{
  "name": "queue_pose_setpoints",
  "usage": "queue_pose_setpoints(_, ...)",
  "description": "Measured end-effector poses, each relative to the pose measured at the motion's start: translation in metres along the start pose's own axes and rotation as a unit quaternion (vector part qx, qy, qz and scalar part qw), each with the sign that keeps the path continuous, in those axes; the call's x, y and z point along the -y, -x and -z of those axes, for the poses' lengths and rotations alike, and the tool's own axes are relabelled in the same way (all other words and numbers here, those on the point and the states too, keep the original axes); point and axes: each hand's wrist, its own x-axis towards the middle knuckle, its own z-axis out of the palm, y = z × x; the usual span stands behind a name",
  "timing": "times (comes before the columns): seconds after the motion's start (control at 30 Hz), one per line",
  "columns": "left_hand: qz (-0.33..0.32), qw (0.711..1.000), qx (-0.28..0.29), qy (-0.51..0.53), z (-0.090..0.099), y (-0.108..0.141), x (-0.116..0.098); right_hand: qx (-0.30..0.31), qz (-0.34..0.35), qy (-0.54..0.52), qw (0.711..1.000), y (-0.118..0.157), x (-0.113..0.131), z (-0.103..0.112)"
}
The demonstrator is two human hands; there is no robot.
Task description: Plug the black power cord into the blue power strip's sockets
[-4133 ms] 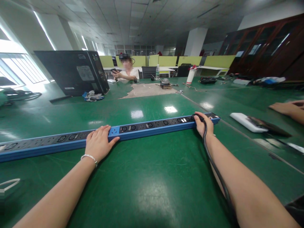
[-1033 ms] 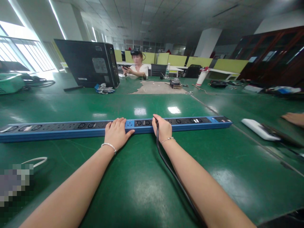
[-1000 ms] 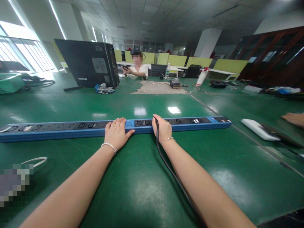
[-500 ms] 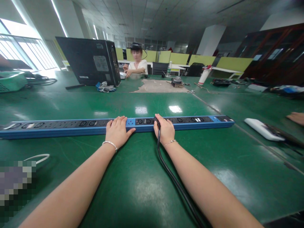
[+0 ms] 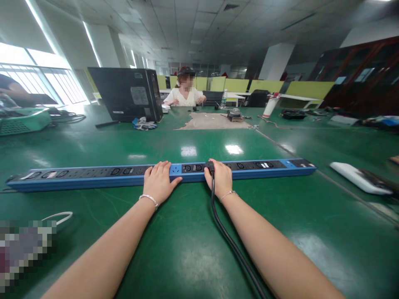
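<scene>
A long blue power strip [image 5: 102, 181] with black sockets lies across the green table in front of me. My left hand [image 5: 160, 180] grips it left of centre, fingers over the top and thumb along the front edge. Close to its right, my right hand [image 5: 220, 176] is closed around a black plug [image 5: 210, 166] at the strip's sockets. How deep the plug sits in a socket cannot be made out. From it a black power cord [image 5: 229, 238] runs down toward me between my forearms.
A black computer case [image 5: 124, 93] stands behind, with gloves [image 5: 144, 123] beside it. A green basket [image 5: 25, 120] is at the left, a white object [image 5: 358, 178] at the right. A person [image 5: 185, 93] sits across the table. A pixelated item [image 5: 26, 249] lies near left.
The view has tilted up slightly and shifted, so everything appears lower and further right. Both hands keep their places on the strip and plug. The person opposite has changed arm position.
</scene>
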Motion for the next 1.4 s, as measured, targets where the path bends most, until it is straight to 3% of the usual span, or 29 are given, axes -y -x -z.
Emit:
queue_pose_setpoints(0.4, 0.005, 1.0, 0.0, -0.025, 0.0, -0.001, 0.0, 0.034, 0.068, 0.019, 0.997, 0.001, -0.017, 0.013)
queue_pose_setpoints(0.63, 0.007, 1.0, -0.005, -0.025, -0.003, 0.001, -0.004, 0.052, 0.064, 0.011, 0.997, 0.001, -0.017, 0.015)
queue_pose_setpoints(0.9, -0.121, 0.991, -0.051, 0.018, -0.007, 0.001, -0.043, 0.088, 0.101, 0.019, 0.991, -0.002, -0.025, 0.021)
queue_pose_setpoints(1.03, -0.114, 0.989, -0.07, 0.055, -0.011, -0.012, -0.07, 0.109, 0.115, 0.032, 0.987, 0.0, -0.025, 0.022)
queue_pose_setpoints(1.13, -0.145, 0.985, -0.041, 0.084, -0.015, -0.021, -0.085, 0.114, 0.123, 0.046, 0.985, 0.001, -0.025, 0.02)
queue_pose_setpoints(1.4, -0.138, 0.984, -0.031, 0.111, -0.016, -0.036, -0.091, 0.091, 0.114, 0.028, 0.989, 0.001, -0.027, 0.015)
